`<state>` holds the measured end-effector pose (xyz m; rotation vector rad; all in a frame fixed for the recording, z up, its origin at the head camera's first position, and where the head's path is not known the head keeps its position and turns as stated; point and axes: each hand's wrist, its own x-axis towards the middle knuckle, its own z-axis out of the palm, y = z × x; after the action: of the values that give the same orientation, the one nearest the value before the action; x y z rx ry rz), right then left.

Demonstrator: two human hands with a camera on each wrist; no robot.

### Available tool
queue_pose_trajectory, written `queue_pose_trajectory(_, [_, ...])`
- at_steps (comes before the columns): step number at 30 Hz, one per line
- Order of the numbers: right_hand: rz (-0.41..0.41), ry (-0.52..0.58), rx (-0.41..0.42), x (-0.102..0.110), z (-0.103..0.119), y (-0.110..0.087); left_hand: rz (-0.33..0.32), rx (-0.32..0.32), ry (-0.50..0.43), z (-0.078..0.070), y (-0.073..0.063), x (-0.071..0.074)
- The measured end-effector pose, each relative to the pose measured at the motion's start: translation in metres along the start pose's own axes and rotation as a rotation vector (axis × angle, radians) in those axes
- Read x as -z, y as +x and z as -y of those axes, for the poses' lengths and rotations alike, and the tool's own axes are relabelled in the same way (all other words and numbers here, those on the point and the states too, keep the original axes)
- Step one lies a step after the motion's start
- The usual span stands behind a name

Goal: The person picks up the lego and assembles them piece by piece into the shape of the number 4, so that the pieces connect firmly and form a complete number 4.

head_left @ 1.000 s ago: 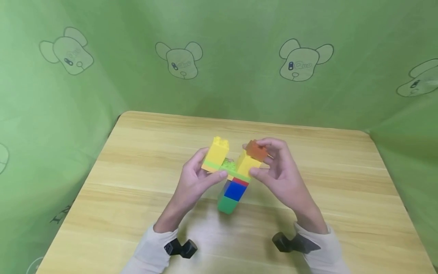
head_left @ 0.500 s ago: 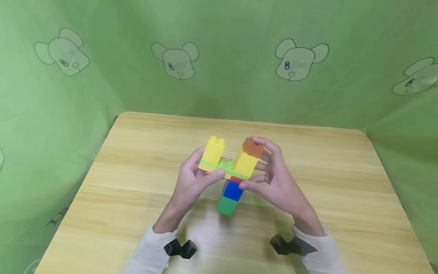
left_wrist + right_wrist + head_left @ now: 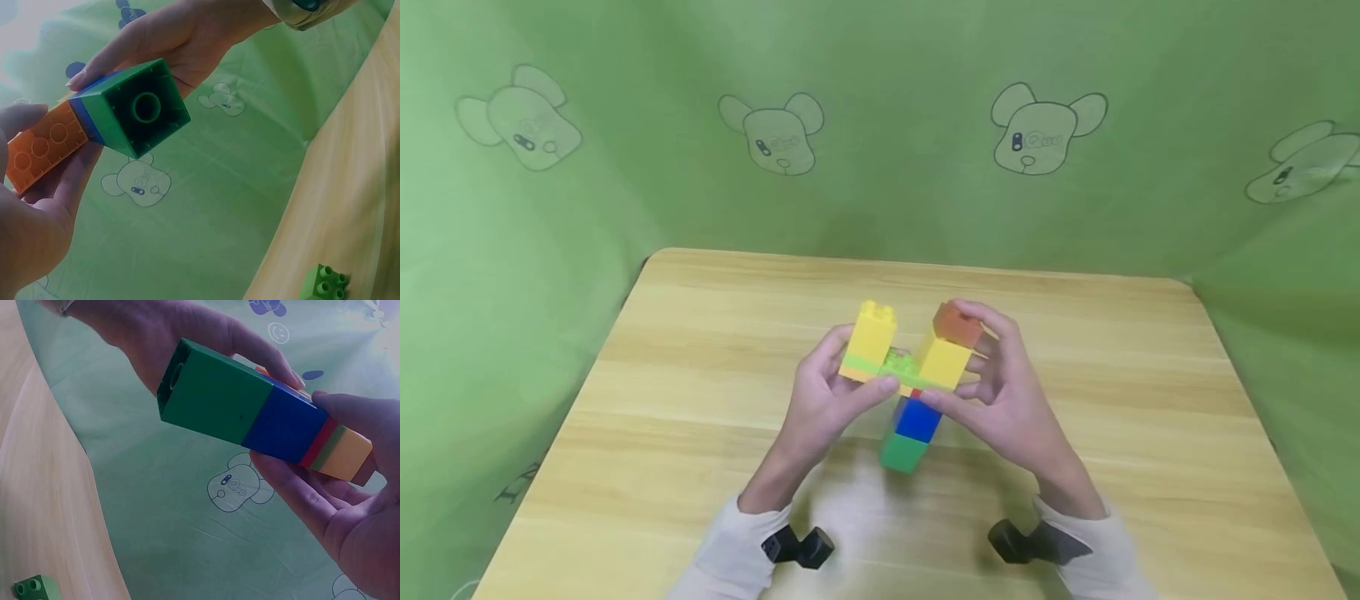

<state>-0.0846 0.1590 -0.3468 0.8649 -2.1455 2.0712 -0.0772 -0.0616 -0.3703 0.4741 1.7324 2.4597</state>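
Observation:
Between the hands is a toy-brick build, tilted and held above the table. My left hand (image 3: 829,387) grips its left side, thumb at the front of the light green layer (image 3: 901,363), beside a tall yellow brick (image 3: 869,335). On the right, my right hand (image 3: 1009,385) holds the build: fingers behind the orange-brown brick (image 3: 958,325) and second yellow brick (image 3: 945,363), thumb near the thin red layer (image 3: 321,444). Below hang a blue brick (image 3: 918,420) and a green brick (image 3: 904,452). In the left wrist view the green brick's hollow underside shows beside an orange brick's underside (image 3: 47,147).
A loose green brick (image 3: 324,284) lies on the wooden table (image 3: 715,325), low in both wrist views. Green cloth (image 3: 895,192) with printed bear heads surrounds the table. Black devices (image 3: 797,546) are strapped at both wrists.
My right thumb has slid down from the right yellow brick to the red and blue layers. The build has shifted only slightly; my left hand keeps its grip. The head view has turned slightly right.

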Motion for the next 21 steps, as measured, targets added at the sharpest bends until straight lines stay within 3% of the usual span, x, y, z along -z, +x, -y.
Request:
queue_pose_trajectory(9, [-0.022, 0.036, 0.067, 0.0051, 0.0035, -0.0038, 0.011, 0.012, -0.019, -0.0011, -0.0007, -0.0055])
queue_pose_trajectory(17, [-0.045, 0.042, 0.064, 0.0039, 0.0043, -0.004, 0.016, -0.005, -0.002, -0.0015, -0.0002, -0.0064])
queue_pose_trajectory(21, [-0.058, 0.046, 0.019, 0.0018, 0.0042, -0.0029, -0.002, -0.006, 0.015, -0.0011, 0.0011, -0.0074])
